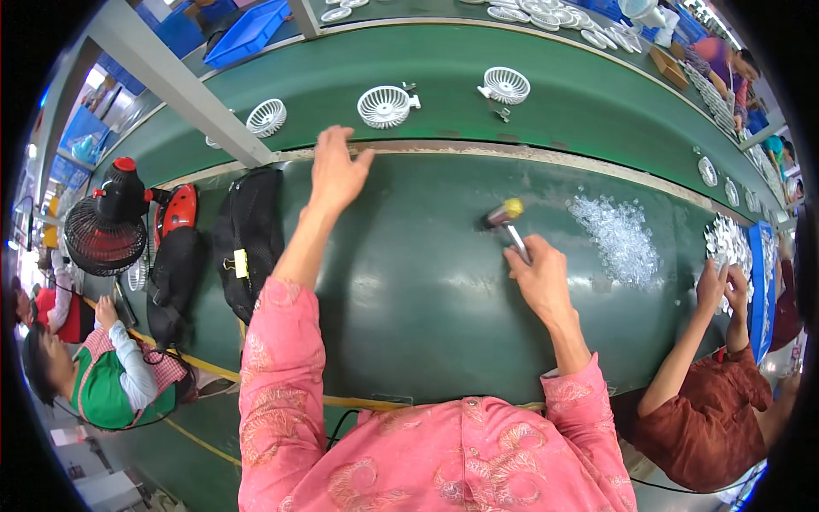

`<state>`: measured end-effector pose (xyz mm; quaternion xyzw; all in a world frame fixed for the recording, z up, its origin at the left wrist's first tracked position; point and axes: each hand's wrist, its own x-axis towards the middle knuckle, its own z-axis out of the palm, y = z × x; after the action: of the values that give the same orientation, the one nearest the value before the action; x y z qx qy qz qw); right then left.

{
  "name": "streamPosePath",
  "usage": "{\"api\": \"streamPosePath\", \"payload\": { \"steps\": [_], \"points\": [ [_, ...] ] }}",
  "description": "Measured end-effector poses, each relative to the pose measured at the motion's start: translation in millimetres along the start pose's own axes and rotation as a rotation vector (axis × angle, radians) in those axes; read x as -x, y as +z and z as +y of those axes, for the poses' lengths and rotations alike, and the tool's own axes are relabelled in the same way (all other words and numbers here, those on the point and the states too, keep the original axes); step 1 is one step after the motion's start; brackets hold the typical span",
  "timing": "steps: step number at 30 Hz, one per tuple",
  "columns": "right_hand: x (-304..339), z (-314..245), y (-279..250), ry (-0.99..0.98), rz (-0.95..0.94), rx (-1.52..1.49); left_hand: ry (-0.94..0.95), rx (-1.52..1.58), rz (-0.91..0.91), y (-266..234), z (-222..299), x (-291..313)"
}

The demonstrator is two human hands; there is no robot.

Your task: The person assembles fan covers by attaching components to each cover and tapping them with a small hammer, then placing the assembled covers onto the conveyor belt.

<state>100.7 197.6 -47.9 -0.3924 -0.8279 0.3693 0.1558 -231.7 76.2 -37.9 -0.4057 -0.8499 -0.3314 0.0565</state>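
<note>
My left hand (335, 173) reaches toward the edge of the green conveyor belt, fingers apart and holding nothing. The nearest item to it is a round white fan grille (384, 107) lying on the belt just beyond. My right hand (543, 271) is closed around the handle of a small hammer (512, 229). Its shaft is metal, and its head is dark at one end and yellow at the other. The hammer is held over the green tabletop (418, 256), left of a spread pile of small clear plastic pieces (616, 239).
More grilles, one (506, 85) at right and one (267, 118) at left, lie along the belt. A metal post (183, 90), black bags (247, 239) and a black fan (107, 230) stand left. At right a co-worker's hands (715, 286) handle white parts (728, 241) beside a blue tray (761, 290).
</note>
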Motion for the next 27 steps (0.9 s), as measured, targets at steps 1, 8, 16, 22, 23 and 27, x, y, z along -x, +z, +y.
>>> {"api": "streamPosePath", "payload": {
  "steps": [1,8,16,22,23,27],
  "points": [
    [-0.6,15.4,-1.3,-0.030,0.084,-0.026,-0.041,-0.030,0.023,-3.7,-9.6,-11.0],
    [9.6,43.7,-69.3,0.188,0.334,-0.008,-0.200,-0.026,0.042,-16.6,-79.9,-68.5],
    [6.2,56.9,-80.7,0.262,0.400,-0.069,-0.338,0.112,0.097,-16.1,-106.2,-78.7],
    [8.8,45.7,-73.3,0.214,0.382,-0.238,-0.377,0.487,0.165,-16.7,-50.6,-55.4],
    [11.3,39.8,-72.6,0.205,0.349,-0.313,-0.368,0.612,0.167,-15.8,-33.1,-46.8],
    [14.6,28.3,-61.5,0.183,0.259,-0.517,-0.298,0.739,0.057,-7.7,42.0,10.6]
  ]
}}
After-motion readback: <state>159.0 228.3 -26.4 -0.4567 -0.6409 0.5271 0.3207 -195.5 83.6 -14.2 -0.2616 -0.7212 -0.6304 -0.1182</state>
